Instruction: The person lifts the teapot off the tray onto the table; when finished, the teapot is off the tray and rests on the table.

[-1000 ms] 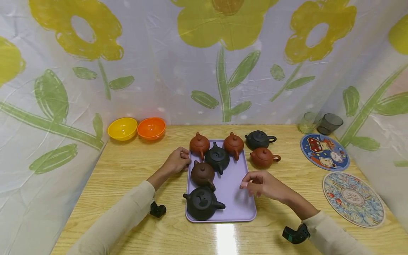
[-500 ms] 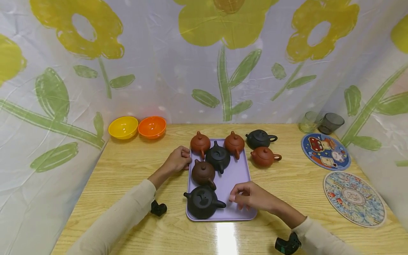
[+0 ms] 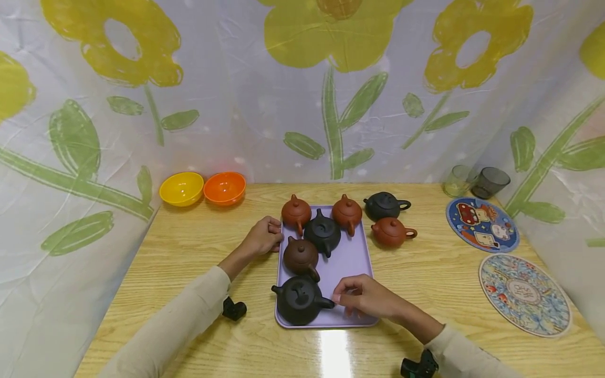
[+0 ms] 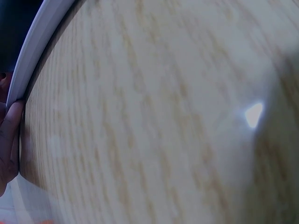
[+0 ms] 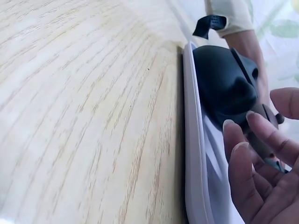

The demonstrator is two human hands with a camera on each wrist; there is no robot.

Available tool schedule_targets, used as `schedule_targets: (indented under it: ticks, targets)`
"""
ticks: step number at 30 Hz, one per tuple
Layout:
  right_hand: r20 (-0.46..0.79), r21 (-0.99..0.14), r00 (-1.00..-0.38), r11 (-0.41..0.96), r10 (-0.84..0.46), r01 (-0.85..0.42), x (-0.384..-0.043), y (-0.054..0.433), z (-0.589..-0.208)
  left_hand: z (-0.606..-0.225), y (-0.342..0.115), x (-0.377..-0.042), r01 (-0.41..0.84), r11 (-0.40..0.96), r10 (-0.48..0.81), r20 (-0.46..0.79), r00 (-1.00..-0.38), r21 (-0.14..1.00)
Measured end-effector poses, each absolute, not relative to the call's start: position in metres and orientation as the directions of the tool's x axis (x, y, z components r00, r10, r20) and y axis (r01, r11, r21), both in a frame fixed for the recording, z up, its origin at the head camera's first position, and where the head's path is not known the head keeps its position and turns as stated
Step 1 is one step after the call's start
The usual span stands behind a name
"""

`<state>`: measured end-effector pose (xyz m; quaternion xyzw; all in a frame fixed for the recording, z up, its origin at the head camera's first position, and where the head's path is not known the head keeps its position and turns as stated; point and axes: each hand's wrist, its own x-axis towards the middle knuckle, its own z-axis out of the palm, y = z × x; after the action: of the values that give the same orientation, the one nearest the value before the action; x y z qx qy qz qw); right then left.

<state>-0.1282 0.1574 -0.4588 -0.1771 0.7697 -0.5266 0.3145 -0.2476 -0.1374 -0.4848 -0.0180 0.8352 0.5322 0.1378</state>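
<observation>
In the head view, my left hand (image 3: 262,236) holds the left rim of a lilac tray (image 3: 350,262); the left wrist view shows fingers (image 4: 10,135) against that rim. On the tray stand a large black teapot (image 3: 299,302), a dark brown teapot (image 3: 301,256), a smaller black teapot (image 3: 322,234) and two reddish-brown teapots, one at back left (image 3: 296,211), one at back right (image 3: 347,212). My right hand (image 3: 366,296) hovers over the tray's front right part, fingertips beside the large black teapot's handle. In the right wrist view, its fingers (image 5: 240,163) are spread, gripping nothing.
Right of the tray stand another black teapot (image 3: 384,206) and a reddish-brown teapot (image 3: 392,232). Two bowls, yellow (image 3: 181,190) and orange (image 3: 225,189), sit at back left. Glasses (image 3: 490,182) and two round mats (image 3: 524,294) lie along the right side, near the curtain.
My right hand has moved left and toward me over the tray, up to the large black teapot's handle. The left hand stays at the tray's rim, and the teapots stay in place.
</observation>
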Motion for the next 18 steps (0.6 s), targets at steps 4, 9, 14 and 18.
schedule_targets:
  ticks: [4, 9, 14, 18]
  targets:
    - [-0.300, -0.920, -0.739, 0.389, -0.603, 0.056, -0.129, 0.154, -0.461, -0.485, -0.137, -0.248, -0.181, 0.437, 0.114, -0.254, -0.961, 0.881]
    - [-0.299, -0.918, -0.736, 0.393, -0.607, 0.049, -0.131, 0.149, -0.463, -0.486, -0.138, -0.249, -0.184, 0.435, 0.114, -0.256, -0.960, 0.881]
    - [-0.303, -0.916, -0.738, 0.398, -0.603, 0.050, -0.131, 0.147, -0.463, -0.487, -0.137, -0.249, -0.186, 0.432, 0.115, -0.259, -0.959, 0.883]
    - [-0.300, -0.915, -0.748, 0.400, -0.592, 0.050, -0.130, 0.145, -0.465, -0.486, -0.138, -0.249, -0.190, 0.433, 0.115, -0.263, -0.958, 0.881]
